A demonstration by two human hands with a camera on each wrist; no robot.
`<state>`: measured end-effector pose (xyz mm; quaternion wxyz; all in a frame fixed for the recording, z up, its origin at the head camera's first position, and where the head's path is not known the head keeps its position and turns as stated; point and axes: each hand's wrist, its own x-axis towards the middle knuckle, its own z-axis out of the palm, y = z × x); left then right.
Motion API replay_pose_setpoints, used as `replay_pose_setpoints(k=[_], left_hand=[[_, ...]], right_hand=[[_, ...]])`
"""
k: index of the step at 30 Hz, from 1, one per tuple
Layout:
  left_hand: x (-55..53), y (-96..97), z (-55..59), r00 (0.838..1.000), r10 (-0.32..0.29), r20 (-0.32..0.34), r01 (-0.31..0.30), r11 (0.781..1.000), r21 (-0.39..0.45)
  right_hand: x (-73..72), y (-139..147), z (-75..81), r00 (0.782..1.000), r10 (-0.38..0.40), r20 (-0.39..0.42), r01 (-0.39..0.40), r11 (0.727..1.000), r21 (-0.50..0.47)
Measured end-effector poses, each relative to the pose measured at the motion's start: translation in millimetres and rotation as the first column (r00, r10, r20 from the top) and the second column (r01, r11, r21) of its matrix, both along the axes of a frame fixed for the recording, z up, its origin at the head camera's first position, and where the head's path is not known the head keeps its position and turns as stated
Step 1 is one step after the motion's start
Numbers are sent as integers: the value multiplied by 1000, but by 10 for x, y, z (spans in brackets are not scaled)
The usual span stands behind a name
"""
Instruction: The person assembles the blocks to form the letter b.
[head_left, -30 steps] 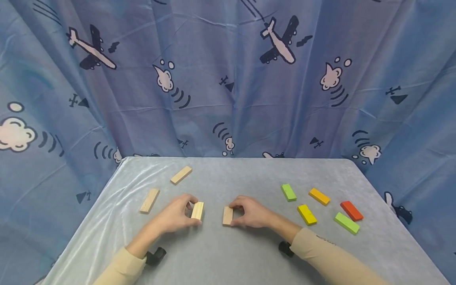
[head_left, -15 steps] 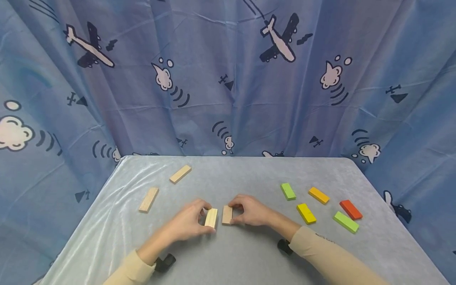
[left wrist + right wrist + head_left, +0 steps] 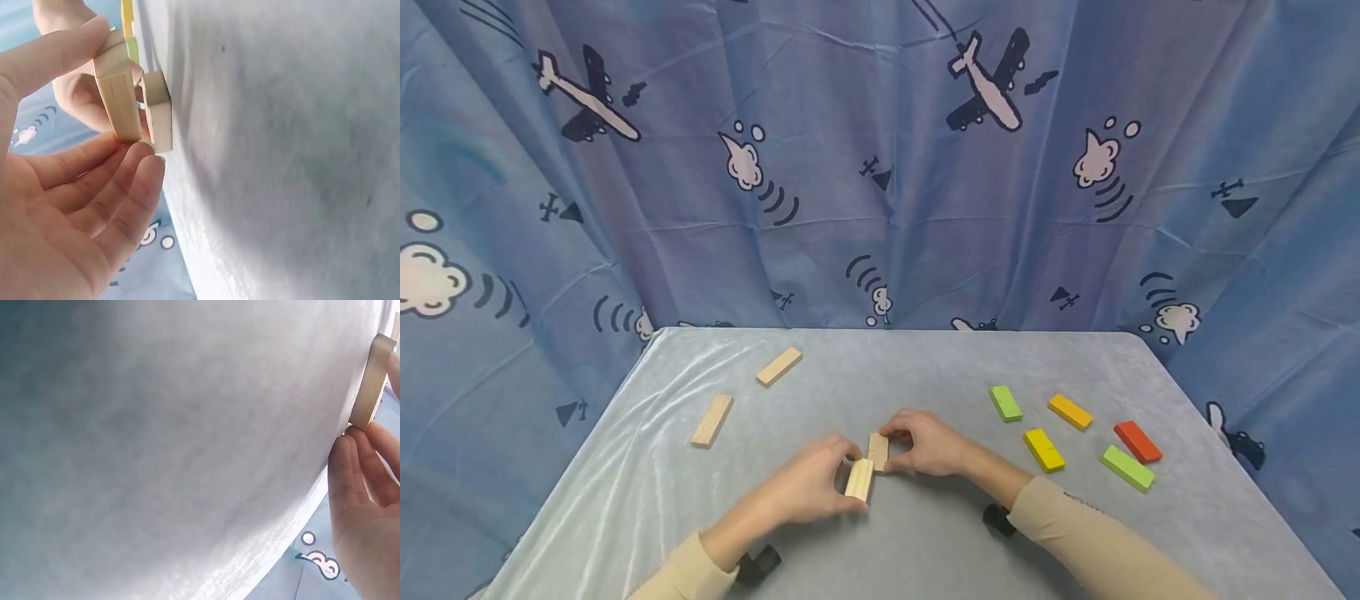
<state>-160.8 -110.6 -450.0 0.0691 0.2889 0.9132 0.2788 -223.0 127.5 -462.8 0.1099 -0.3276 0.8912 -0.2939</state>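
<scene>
My left hand (image 3: 812, 481) pinches a plain wooden block (image 3: 860, 481) by its two ends, thumb at the near end and fingers at the far end. In the left wrist view this block (image 3: 117, 94) is held off the cloth. Just beyond it and slightly right, a second plain wooden block (image 3: 877, 451) lies flat on the cloth. My right hand (image 3: 931, 446) pinches that one by its ends; the right wrist view shows the block (image 3: 373, 381) at the right edge between thumb and fingers. From above, the held block's far corner overlaps the lying block; whether they touch I cannot tell.
Two more plain blocks lie at the left, one nearer (image 3: 712, 422) and one farther (image 3: 779, 367). On the right are a yellow block (image 3: 1044, 451), an orange block (image 3: 1071, 412), a red block (image 3: 1138, 442) and two green blocks (image 3: 1006, 403). A patterned curtain (image 3: 880, 167) hangs behind the table (image 3: 925, 542).
My left hand has carried its block right and nearer to me, from well left of the other block to right beside it. My right hand has stayed on its block.
</scene>
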Motion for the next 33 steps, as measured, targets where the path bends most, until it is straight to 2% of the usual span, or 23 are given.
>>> replay_pose_setpoints(k=[7, 15, 22, 28, 33], left_hand=[[63, 58, -29, 999, -6, 46, 7, 1000, -31], [105, 120, -90, 999, 28, 36, -26, 998, -64], [108, 87, -89, 997, 50, 60, -46, 996, -74], [115, 74, -100, 997, 58, 46, -54, 994, -92], [109, 89, -113, 998, 58, 21, -56, 993, -106]], right_hand=[[0, -10, 16, 1000, -5, 7, 5, 1000, 4], [-15, -10, 7, 1000, 5, 2, -5, 1000, -1], [-14, -23, 13, 1000, -10, 3, 10, 1000, 25], [3, -60, 30, 999, -32, 9, 32, 999, 27], [6, -80, 21, 1000, -22, -12, 22, 1000, 16]])
